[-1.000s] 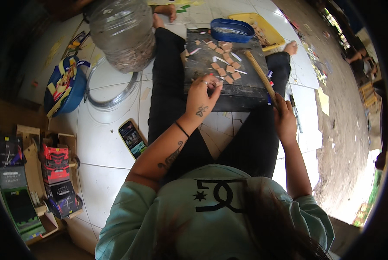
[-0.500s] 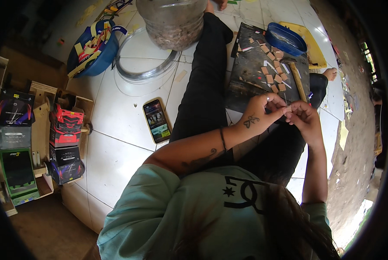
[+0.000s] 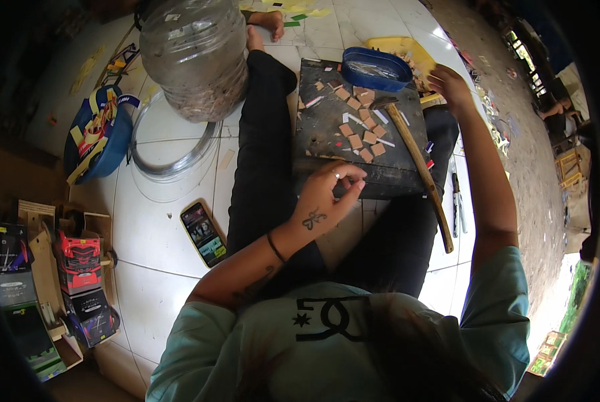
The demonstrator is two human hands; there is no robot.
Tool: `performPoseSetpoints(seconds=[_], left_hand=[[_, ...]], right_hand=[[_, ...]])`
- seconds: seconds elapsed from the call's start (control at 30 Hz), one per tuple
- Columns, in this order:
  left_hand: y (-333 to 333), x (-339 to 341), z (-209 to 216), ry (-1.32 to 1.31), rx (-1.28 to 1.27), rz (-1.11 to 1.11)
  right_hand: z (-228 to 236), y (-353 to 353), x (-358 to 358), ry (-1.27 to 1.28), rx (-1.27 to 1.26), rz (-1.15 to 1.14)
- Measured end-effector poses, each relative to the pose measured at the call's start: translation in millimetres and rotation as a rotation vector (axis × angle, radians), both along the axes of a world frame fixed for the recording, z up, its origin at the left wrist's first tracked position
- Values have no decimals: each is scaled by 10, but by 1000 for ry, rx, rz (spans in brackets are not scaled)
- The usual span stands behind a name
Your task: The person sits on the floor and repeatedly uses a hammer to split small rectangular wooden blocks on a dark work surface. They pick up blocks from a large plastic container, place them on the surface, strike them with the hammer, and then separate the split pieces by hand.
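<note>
My left hand (image 3: 331, 193) is in front of the dark board (image 3: 313, 144), its fingers curled in toward the thumb. Whatever it may hold is too small to make out. Farther off at the right, my right hand (image 3: 452, 87) reaches to the edge of the yellow tray (image 3: 393, 45), fingers loosely stretched and nothing visible in them. Small brown wooden blocks (image 3: 355, 141) and thin white strips lie scattered over the board. A hammer (image 3: 414, 147) with a wooden handle rests across the board's right side. Beside the tray, a blue oval container (image 3: 377, 69) holds thin metallic pieces.
At left are a phone (image 3: 203, 233), a wire coil (image 3: 172, 171), a blue basin (image 3: 115, 144) of coloured scraps and boxy toy trucks (image 3: 82, 268). A large clear plastic jar (image 3: 196, 67) stands at the back. Pens (image 3: 456, 204) lie right of my leg. Another person's foot shows behind.
My hands were together over a small piece with a thin pin. The right has parted from the left and gone out to the yellow tray. The whole view has shifted.
</note>
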State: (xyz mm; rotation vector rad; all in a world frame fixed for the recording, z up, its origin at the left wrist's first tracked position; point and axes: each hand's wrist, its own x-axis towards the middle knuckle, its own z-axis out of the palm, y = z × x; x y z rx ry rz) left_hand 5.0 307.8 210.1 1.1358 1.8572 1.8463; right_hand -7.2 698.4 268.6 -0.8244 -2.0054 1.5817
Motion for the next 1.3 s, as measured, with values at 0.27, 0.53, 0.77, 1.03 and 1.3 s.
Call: performPoseSetpoints(seconds=[0.27, 0.53, 0.77, 1.03, 1.3], left_hand=[[280, -658, 44, 621, -244, 289], [715, -1262, -82, 842, -303, 337], [938, -1514, -40, 1083, -416, 192], [527, -983, 96, 230, -54, 19], [189, -339, -139, 436, -32, 167]], right_hand=[[-77, -560, -1101, -709, 1127, 604], [-37, -527, -1184, -665, 964, 671], [78, -455, -987, -420, 490, 420], [28, -566, -683, -31, 38, 289], [-44, -1604, 408, 191, -79, 532]])
